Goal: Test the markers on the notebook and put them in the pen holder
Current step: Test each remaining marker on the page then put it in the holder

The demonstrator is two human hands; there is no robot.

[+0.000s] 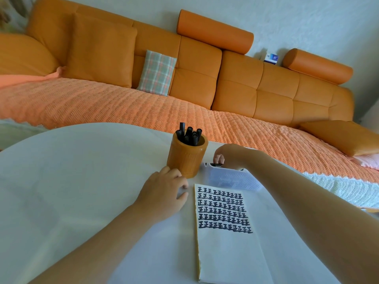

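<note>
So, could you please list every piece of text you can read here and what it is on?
"正", repeated in rows in black ink: on the notebook page.
Faint print on the translucent pack beyond the notebook: too blurred to read.
Lettering on the blue and white box on the sofa back: too small to read.

Wall: a pale, plain wall (307,21) ran behind the sofa.
Sofa: a long orange sofa (235,78) had a quilted back, with two cylindrical bolsters (215,30) on top.
Seat: a woven orange throw (123,107) covered it.
Cushions: a plaid cushion (156,72) leaned beside a large orange cushion (102,52).
Table: a white table (71,171) with a curved edge stood nearest.
Light: soft and even.
</note>
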